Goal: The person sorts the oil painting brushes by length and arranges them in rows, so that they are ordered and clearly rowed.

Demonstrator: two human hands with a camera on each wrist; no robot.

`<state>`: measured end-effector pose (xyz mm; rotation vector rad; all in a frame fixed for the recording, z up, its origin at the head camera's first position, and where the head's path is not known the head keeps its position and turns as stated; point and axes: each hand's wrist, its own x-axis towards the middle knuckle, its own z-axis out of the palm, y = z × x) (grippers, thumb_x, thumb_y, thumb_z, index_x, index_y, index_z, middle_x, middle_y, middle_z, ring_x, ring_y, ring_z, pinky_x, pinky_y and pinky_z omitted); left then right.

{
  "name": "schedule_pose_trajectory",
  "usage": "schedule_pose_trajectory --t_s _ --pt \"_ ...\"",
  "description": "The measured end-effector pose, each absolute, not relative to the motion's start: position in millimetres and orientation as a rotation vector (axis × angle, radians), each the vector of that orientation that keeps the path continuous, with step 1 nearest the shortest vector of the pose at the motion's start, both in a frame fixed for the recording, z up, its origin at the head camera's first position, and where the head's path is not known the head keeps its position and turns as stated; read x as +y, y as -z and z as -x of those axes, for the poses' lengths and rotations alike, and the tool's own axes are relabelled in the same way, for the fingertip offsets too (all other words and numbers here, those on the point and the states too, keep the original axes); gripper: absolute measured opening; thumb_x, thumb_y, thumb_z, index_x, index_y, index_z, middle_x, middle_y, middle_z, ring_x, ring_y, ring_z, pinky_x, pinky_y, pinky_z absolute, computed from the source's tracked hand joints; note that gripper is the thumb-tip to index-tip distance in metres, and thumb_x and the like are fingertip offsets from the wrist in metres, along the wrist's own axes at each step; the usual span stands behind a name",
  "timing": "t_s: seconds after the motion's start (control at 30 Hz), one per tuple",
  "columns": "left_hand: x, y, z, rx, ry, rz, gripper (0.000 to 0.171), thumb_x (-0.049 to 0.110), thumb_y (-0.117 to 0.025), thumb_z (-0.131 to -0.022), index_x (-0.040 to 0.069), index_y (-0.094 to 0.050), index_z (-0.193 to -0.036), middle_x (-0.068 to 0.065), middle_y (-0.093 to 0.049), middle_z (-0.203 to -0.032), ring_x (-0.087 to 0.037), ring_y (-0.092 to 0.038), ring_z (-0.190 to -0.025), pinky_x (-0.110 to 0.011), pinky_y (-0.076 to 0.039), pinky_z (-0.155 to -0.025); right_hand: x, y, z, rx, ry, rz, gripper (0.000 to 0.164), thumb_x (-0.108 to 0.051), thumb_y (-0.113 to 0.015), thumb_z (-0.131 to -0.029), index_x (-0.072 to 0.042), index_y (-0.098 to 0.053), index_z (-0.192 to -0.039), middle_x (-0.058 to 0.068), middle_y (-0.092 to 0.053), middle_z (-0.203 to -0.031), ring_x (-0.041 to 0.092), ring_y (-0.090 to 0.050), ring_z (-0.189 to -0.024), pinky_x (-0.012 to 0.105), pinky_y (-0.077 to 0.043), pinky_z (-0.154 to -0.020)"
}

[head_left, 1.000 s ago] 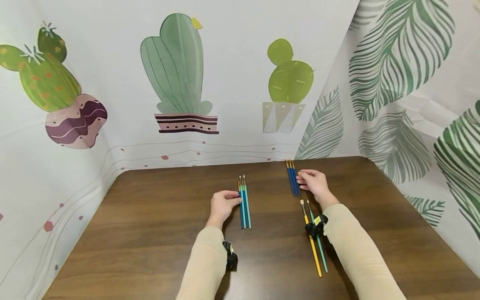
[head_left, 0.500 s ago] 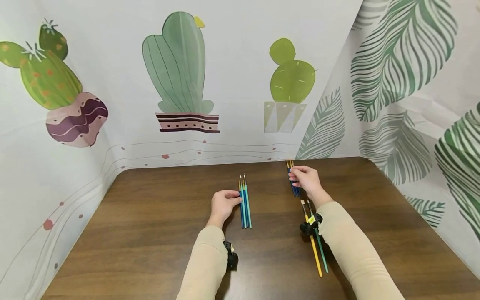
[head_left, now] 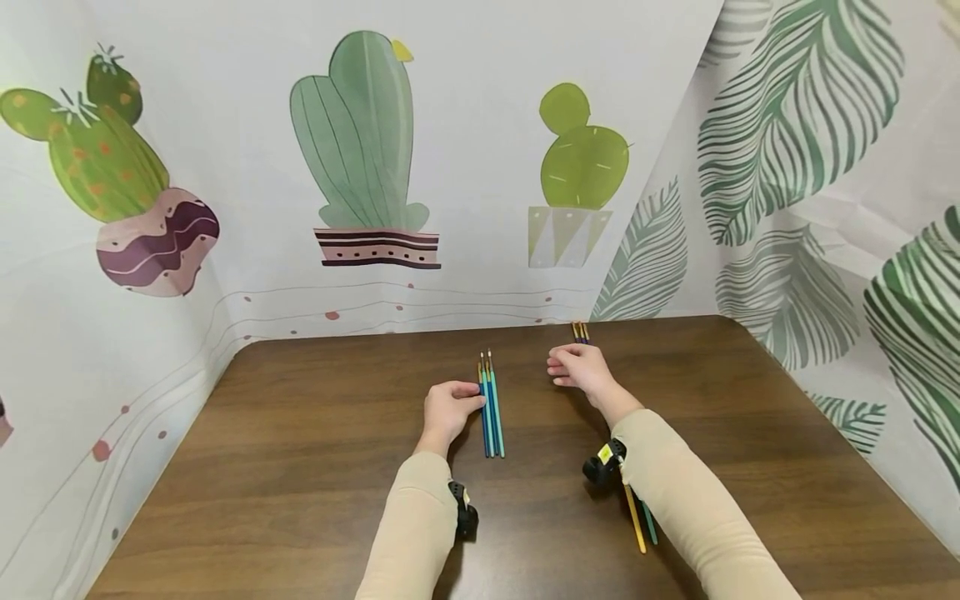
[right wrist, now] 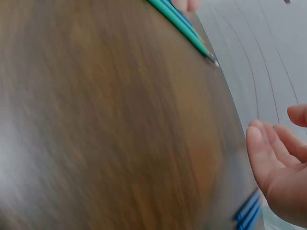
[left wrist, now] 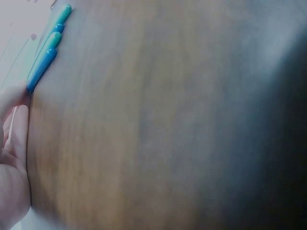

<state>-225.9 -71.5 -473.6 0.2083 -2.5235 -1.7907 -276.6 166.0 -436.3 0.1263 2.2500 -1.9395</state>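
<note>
Several paintbrushes with blue and turquoise handles [head_left: 498, 429] lie side by side near the middle of the table, bristles away from me. My left hand [head_left: 447, 412] is at their left side, thumb and fingertips touching the outermost handles. In the left wrist view, rounded handle ends [left wrist: 44, 67] show just beyond the fingers. My right hand [head_left: 583, 372] hovers between this row and a bunch of blue paintbrushes [right wrist: 248, 213] at the back edge, holding nothing, its fingers loosely bent. That hand hides most of the bunch in the head view; the tips [head_left: 581, 332] show behind it.
Under my right forearm lie a yellow paintbrush [head_left: 636, 523] and a green paintbrush [head_left: 648, 525], their upper parts hidden. The brown wooden table [head_left: 300, 467] meets a cloth backdrop [head_left: 480, 167] printed with cacti and leaves. A small black camera sits on each wrist.
My right hand has moved left, from the right side of the blue bunch, across it, to its left. The left hand has stayed at its row of brushes.
</note>
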Motion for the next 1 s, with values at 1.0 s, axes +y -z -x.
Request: schedule_pose_trajectory --t_s 1.0 --pt "-69.7 472.5 225.1 -2.529 1.759 -0.21 0.019 0.013 -0.075 -0.08 0.004 -0.074 -0.096 -0.01 -0.074 -0.094 -0.018 -0.067 -0.089 -0.036 -0.052 -0.083 103.9 448.6 250.4 1.978 1.974 -0.102 0.042 -0.013 -0.043 -0.099 0.008 -0.043 -0.135 0.029 -0.05 -0.132 0.036 -0.058 -0.116 0.037 -0.054 -0.086"
